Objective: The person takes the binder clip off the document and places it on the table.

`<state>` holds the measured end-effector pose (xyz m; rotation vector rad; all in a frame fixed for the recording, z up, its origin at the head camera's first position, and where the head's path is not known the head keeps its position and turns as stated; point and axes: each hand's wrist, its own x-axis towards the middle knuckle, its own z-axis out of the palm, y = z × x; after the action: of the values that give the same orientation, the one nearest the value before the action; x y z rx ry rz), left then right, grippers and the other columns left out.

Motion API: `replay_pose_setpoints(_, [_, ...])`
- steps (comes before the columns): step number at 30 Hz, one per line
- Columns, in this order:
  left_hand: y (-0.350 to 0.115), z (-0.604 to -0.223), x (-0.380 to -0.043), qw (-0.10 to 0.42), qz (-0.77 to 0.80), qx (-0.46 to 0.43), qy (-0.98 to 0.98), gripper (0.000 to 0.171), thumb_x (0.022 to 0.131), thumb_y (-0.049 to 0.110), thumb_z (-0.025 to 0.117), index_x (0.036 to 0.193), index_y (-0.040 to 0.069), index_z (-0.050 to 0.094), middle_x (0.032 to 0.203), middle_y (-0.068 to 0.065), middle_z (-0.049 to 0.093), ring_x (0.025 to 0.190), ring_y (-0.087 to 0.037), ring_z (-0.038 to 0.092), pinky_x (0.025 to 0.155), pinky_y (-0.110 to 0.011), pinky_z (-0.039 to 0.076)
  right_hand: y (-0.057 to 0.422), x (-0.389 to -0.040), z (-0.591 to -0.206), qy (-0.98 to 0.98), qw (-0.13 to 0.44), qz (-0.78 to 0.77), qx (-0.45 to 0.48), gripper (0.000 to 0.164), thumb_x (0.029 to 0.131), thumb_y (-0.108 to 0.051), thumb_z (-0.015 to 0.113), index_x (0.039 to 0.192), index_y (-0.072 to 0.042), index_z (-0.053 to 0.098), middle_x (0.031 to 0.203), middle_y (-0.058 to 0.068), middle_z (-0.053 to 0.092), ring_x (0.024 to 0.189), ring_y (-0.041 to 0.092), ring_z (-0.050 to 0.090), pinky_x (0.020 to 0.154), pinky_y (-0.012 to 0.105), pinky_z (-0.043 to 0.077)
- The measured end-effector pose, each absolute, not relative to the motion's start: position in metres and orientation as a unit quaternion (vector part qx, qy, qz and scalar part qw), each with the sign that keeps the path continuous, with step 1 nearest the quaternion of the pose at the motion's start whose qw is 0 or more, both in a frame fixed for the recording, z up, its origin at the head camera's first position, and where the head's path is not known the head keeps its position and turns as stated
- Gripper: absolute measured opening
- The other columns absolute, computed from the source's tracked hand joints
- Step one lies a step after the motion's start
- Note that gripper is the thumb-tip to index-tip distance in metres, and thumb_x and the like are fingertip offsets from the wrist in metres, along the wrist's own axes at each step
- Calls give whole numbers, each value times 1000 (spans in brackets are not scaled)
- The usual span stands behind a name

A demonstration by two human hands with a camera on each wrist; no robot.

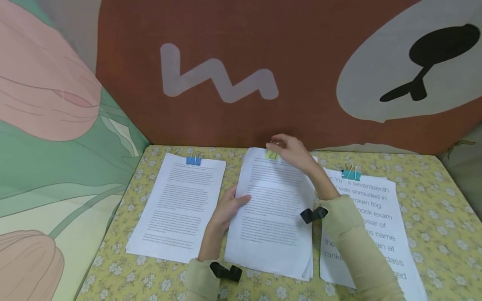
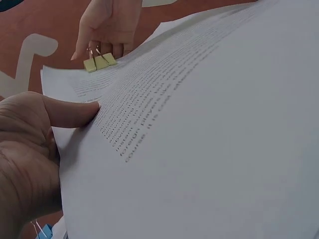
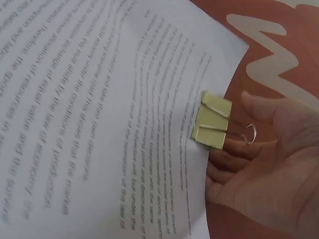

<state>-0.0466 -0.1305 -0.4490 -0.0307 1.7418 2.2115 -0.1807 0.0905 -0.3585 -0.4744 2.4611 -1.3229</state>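
A stack of printed sheets (image 1: 271, 221) takes up the middle of the table, tilted up off the cloth. My left hand (image 1: 228, 205) grips its left edge, thumb (image 2: 75, 112) over the printed face and fingers hidden behind. On the top edge sits a yellow binder clip (image 3: 213, 119), its wire handles pointing away from the sheets. My right hand (image 1: 295, 154) is around that clip. In the right wrist view its thumb (image 3: 261, 107) stands apart from the handles, while the loosely bent fingers (image 3: 227, 164) reach behind the clip and the paper's edge.
To the left lies another printed stack (image 1: 177, 209) with a blue binder clip (image 1: 193, 160). At the right, a large-print stack (image 1: 376, 221) carries a teal binder clip (image 1: 351, 174), partly covered by my right sleeve. A brown patterned wall (image 1: 226, 121) rises behind the flowered tablecloth (image 1: 444, 225).
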Motion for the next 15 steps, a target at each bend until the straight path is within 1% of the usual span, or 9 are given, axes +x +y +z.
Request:
replay_pose_setpoints(3, [-132, -449, -46, 164, 773, -7, 612, 58, 101, 0, 52, 157, 8, 42, 136, -20, 62, 109, -28, 70, 93, -39, 58, 94, -184, -357, 848, 169, -468, -185, 59, 106, -30, 61, 150, 6, 46, 146, 24, 53, 136, 39, 50, 110, 55, 43])
replay_pose_setpoints(8, [-135, -447, -46, 166, 772, -7, 613, 57, 101, 0, 52, 157, 9, 43, 135, -20, 62, 106, -27, 71, 93, -38, 58, 102, -190, -354, 842, 189, -456, -216, 56, 105, -32, 62, 147, 3, 51, 147, 20, 54, 136, 37, 50, 112, 56, 40])
replay_pose_setpoints(11, [-136, -446, -45, 168, 772, -3, 613, 55, 101, 0, 51, 155, 10, 45, 132, -20, 64, 103, -26, 72, 90, -38, 59, 108, -192, -353, 835, 203, -456, -231, 55, 105, -32, 62, 146, 3, 53, 147, 19, 54, 136, 35, 49, 112, 56, 39])
replay_pose_setpoints(15, [-138, -446, -45, 169, 774, 4, 610, 54, 101, -1, 53, 154, 8, 47, 126, -20, 67, 97, -24, 73, 86, -38, 60, 116, -196, -352, 818, 222, -470, -246, 48, 105, -28, 62, 142, 3, 57, 145, 19, 56, 133, 33, 49, 112, 54, 38])
